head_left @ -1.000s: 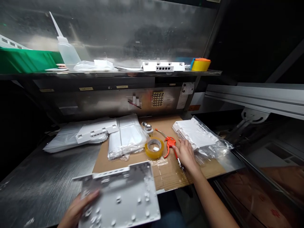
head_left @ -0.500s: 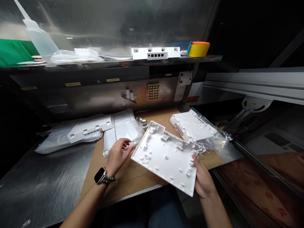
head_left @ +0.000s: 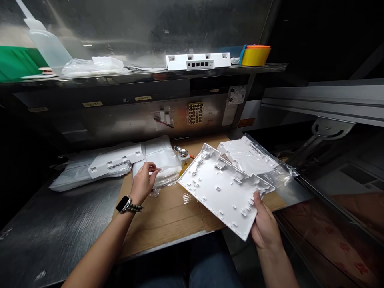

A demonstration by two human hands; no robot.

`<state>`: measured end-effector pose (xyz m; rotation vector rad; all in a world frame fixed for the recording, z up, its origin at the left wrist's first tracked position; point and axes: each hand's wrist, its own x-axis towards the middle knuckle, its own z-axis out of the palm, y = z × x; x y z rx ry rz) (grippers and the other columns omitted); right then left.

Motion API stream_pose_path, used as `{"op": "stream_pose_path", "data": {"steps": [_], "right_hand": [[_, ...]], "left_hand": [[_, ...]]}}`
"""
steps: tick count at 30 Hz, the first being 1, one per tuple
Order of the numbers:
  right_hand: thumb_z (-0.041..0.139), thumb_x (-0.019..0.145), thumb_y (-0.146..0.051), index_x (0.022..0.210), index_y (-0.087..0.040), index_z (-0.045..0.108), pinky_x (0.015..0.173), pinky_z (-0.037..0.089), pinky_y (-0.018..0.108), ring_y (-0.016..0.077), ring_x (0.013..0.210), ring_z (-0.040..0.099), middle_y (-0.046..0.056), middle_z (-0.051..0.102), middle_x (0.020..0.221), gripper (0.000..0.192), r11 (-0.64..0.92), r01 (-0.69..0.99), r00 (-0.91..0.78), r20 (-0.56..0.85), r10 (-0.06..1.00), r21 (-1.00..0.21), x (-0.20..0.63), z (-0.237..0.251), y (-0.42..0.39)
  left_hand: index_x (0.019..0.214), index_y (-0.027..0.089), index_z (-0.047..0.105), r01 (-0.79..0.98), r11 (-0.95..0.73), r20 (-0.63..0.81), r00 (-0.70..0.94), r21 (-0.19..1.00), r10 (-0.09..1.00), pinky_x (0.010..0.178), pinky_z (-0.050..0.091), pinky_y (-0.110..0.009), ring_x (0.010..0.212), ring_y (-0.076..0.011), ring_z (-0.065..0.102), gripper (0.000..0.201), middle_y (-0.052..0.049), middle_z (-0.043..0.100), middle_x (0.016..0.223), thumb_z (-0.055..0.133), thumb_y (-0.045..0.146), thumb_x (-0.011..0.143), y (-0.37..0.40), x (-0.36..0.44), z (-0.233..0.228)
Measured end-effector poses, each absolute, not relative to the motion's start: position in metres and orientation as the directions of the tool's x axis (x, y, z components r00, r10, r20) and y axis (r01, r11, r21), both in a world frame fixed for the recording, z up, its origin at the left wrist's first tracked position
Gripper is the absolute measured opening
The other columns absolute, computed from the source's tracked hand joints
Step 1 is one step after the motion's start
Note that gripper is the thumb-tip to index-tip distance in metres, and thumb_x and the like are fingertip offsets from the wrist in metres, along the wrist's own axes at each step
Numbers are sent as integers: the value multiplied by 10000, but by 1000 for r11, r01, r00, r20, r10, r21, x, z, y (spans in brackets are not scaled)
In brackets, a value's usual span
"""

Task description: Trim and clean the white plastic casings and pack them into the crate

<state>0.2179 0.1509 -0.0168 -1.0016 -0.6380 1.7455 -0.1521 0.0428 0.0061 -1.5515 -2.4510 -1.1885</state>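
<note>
My right hand (head_left: 265, 224) grips a white plastic housing (head_left: 217, 202) by its right end. The housing is tilted, its inner side with small posts and clips facing me. My left hand (head_left: 144, 182) is closed in a pinch over a stack of clear plastic bags (head_left: 159, 154), with the edge of a bag at its fingertips. Beyond the raised housing, a bagged white housing (head_left: 247, 156) lies at the right. Left of the stack, another white housing (head_left: 117, 160) with a row of ports rests on more plastic bags (head_left: 72, 172).
A small bottle with a metal top (head_left: 183, 153) stands behind the stack on the cardboard (head_left: 162, 224). Overhead, a metal shelf (head_left: 144, 74) carries a white ported housing (head_left: 198, 61), a squeeze bottle (head_left: 49, 46) and a yellow container (head_left: 256, 55). A metal rail (head_left: 324, 102) juts in at right.
The white housing in my right hand has moved right, away from the bag stack. My left hand has moved slightly up and left, its fingers closing at the bags.
</note>
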Motion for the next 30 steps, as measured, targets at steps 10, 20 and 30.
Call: {"op": "stream_pose_path", "data": {"steps": [10, 20, 30], "right_hand": [[816, 807, -602, 1274, -173, 713, 859, 646, 378, 291, 975, 785, 101, 814, 1087, 643, -257, -404, -164, -207, 965, -878, 183, -23, 127], [751, 854, -636, 1216, -145, 727, 738, 622, 334, 295, 939, 759, 117, 803, 1038, 610, -198, -251, -213, -145, 966, -947, 173, -32, 115], [705, 852, -696, 990, -184, 763, 891, 594, 407, 326, 984, 750, 136, 801, 1002, 533, 86, -52, -146, 93, 985, -995, 154, -27, 102]], "left_hand": [[974, 252, 478, 688, 106, 351, -490, 718, 798, 797, 547, -372, 858, -214, 682, 192, -20, 645, 902, 617, 358, 894, 51, -173, 1], [990, 232, 523, 606, 85, 281, -483, 791, 830, 747, 524, -355, 777, -181, 690, 284, -11, 562, 1033, 717, 302, 795, 55, -160, -1], [1032, 163, 640, 522, 62, 126, -317, 851, 940, 768, 602, -387, 856, -201, 704, 280, -62, 719, 1007, 708, 409, 914, 65, -182, -4]]}}
